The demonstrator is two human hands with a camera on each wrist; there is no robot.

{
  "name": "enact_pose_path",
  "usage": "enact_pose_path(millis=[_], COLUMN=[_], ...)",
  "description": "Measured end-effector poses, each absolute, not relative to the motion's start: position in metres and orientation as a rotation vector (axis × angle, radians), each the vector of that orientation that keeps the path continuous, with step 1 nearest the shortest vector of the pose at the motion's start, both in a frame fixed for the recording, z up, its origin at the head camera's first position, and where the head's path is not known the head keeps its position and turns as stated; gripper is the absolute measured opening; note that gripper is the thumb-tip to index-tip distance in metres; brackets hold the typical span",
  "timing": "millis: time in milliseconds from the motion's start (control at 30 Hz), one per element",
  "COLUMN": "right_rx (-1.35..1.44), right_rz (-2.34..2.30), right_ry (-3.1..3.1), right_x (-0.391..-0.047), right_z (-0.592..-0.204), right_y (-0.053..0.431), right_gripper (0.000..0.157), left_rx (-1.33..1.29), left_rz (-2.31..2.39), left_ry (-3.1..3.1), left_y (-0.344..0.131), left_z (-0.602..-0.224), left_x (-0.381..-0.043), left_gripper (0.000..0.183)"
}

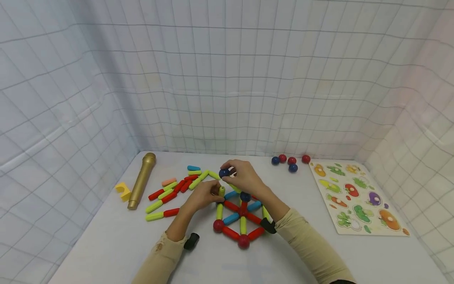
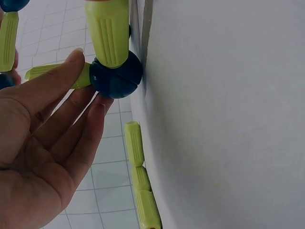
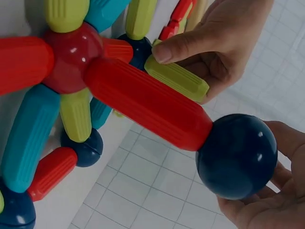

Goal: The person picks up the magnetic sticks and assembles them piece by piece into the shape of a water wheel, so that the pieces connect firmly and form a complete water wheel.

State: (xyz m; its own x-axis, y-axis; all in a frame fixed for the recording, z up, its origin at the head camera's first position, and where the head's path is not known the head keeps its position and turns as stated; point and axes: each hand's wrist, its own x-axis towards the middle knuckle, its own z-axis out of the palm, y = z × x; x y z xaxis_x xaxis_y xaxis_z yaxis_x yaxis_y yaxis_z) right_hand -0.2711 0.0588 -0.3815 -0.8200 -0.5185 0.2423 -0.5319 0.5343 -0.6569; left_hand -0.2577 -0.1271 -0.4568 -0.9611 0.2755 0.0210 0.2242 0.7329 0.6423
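My left hand (image 1: 205, 195) pinches a yellow-green magnetic stick (image 2: 57, 74) between thumb and fingers. That stick stands upright on a dark blue ball (image 2: 116, 78) at the left rim of a wheel-shaped frame of sticks and balls. Just above it, my right hand (image 1: 244, 176) holds another dark blue ball (image 1: 224, 173) in its fingertips, apart from the stick. A red ball (image 3: 74, 58) forms the hub, from which a red stick (image 3: 150, 102) rises with a blue ball (image 3: 237, 156) on its end. In the right wrist view, this ball overlaps the right fingers.
Loose red and yellow-green sticks (image 1: 169, 197) lie to the left, beside a gold microphone-shaped toy (image 1: 142, 181) and a yellow block (image 1: 123, 191). Several red and blue balls (image 1: 292, 161) sit at the back right. A vegetable puzzle board (image 1: 349, 209) lies at the right.
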Motion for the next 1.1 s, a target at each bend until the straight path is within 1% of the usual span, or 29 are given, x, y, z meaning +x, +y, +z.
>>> enact_pose_path(millis=[167,400,700,867,933,1000,1100], right_rx=[0.987,1.058,1.086,1.108,1.076,1.044,1.064], right_rz=[1.164,1.132,1.08,1.042,1.036,1.059,1.062], right_ry=[-2.795,-2.822,-2.937,-2.856,-2.82,-2.812,-2.841], right_x=[-0.274,-0.27,-0.268,-0.26,-0.252,-0.243,-0.231], right_z=[-0.387,-0.385,-0.39,-0.384,-0.382,-0.381,-0.385], right_y=[0.057,0.052,0.051,0.073,0.088,0.104,0.12], right_gripper=[0.026,0.027,0.029,0.037,0.036,0.032,0.028], left_rx=[0.387,0.422,0.412,0.402,0.384,0.36,0.329], left_rz=[1.058,1.071,1.122,1.09,1.041,1.008,0.991], left_ry=[2.841,2.829,2.807,2.81,2.811,2.801,2.779], left_y=[-0.126,-0.127,-0.128,-0.128,-0.128,-0.129,-0.129], left_z=[-0.455,-0.454,-0.458,-0.456,-0.456,-0.458,-0.46], left_x=[-0.258,-0.26,-0.258,-0.258,-0.259,-0.258,-0.258], left_gripper=[0.025,0.034,0.03,0.037,0.04,0.04,0.033])
